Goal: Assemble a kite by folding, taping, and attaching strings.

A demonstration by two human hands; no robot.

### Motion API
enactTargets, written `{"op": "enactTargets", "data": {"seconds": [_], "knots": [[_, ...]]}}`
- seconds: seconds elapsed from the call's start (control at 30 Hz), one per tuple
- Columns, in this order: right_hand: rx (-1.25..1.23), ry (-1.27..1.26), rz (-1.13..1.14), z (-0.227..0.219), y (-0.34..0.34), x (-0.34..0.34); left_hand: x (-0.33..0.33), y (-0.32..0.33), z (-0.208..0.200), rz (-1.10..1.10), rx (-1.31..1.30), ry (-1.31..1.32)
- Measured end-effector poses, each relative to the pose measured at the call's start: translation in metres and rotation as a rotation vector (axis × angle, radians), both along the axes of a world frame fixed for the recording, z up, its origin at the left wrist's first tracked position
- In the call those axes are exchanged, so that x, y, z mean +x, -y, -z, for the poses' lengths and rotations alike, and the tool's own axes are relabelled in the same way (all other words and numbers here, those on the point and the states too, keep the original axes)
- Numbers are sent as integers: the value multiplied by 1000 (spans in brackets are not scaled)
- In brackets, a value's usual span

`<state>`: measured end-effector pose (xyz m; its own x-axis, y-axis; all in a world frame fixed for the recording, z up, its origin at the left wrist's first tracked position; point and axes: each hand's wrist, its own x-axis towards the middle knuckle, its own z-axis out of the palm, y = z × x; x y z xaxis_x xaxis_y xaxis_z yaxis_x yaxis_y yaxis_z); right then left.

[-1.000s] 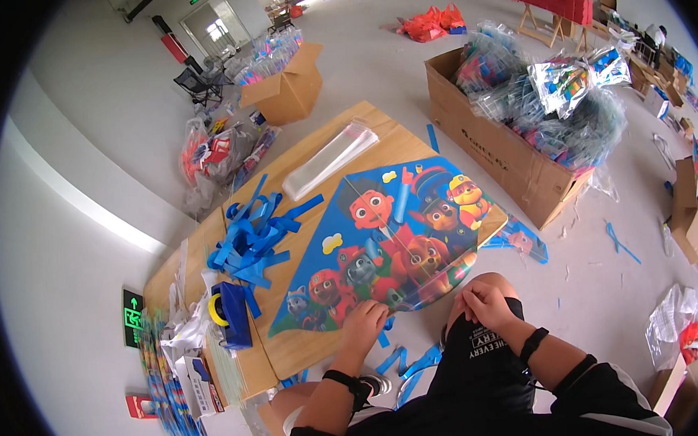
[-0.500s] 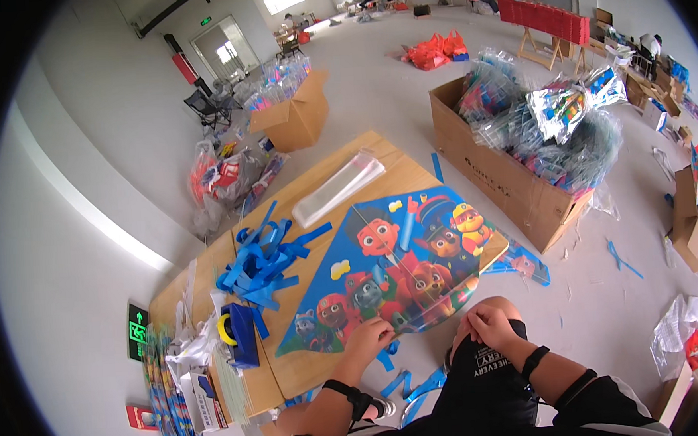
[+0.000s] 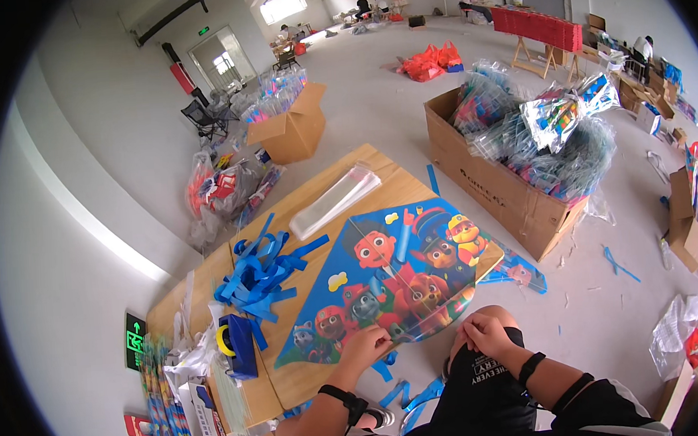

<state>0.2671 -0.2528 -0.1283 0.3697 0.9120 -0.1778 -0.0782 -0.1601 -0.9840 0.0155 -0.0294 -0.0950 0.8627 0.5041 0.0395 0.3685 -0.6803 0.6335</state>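
Observation:
A blue triangular kite [image 3: 384, 276] printed with cartoon characters lies on the wooden table, its near right edge curving past the tabletop. My left hand [image 3: 365, 346] rests at the kite's near edge, fingers curled closed on that edge. To the right, my right hand [image 3: 486, 334] is above my knee, apart from the kite. Its fingertips are pinched together; whatever may be between them is too small to make out. Blue ribbon strips [image 3: 260, 267] lie heaped left of the kite. Beyond it is a stack of clear plastic sleeves [image 3: 336, 199].
A blue tape dispenser [image 3: 241, 346] stands at the table's left side. The wooden table [image 3: 295, 381] ends close to my legs. A large cardboard box [image 3: 495, 193] full of wrapped packages stands beyond right. Another blue printed piece [image 3: 520, 271] sticks out past the table's right corner.
The whole view has shifted slightly, so the table and kite appear a little lower. Both hands keep nearly the same place and pose; the kite has not visibly moved.

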Motion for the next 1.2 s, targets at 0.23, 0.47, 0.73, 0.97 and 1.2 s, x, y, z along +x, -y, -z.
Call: {"op": "enactTargets", "data": {"seconds": [0.23, 0.47, 0.73, 0.97, 1.2], "knots": [[-13, 24, 10, -4, -1, -1, 2, -2, -2, -3, -4, 22], [-4, 6, 16, -4, -1, -1, 3, -3, 5, -117, -186, 95], [-16, -5, 9, -4, -2, 1, 8, -5, -12, -143, -272, 5], [4, -36, 7, -1, -2, -2, 3, -19, -6, 39, -360, -71], [-9, -13, 6, -12, -1, -7, 2, -18, 2, -8, -72, 15]]}}
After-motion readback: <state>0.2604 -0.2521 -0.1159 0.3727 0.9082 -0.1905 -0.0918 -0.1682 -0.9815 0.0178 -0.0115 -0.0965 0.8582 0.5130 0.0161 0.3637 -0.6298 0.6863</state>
